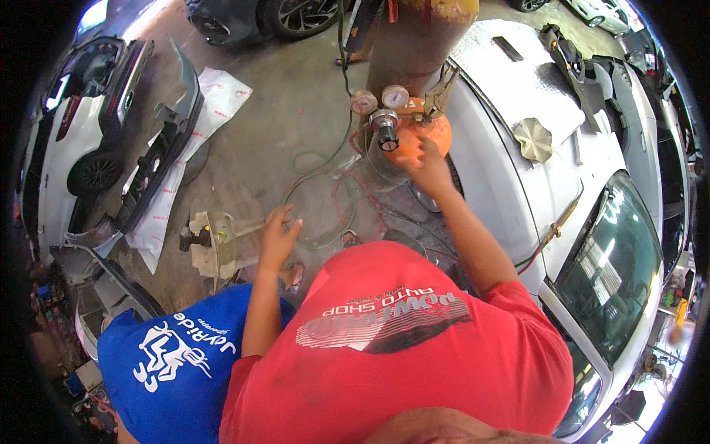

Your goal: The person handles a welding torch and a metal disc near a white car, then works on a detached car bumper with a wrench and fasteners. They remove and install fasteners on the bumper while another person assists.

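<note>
My left hand hangs in the air over the floor with fingers apart, holding nothing. My right hand reaches up to the orange cylinder, its fingers loosely bent and apart; I cannot tell if they touch it. Just above it sit a pressure regulator with a black knob and two round gauges. A torch or pliers-like metal tool hangs beside them on a tall rusty cylinder. Green and red hoses loop on the floor below.
A white car flanks my right, a brass torch on it. A co-worker in blue crouches at lower left beside a beige part. Detached bumpers and another white car are left; a dark car stands ahead.
</note>
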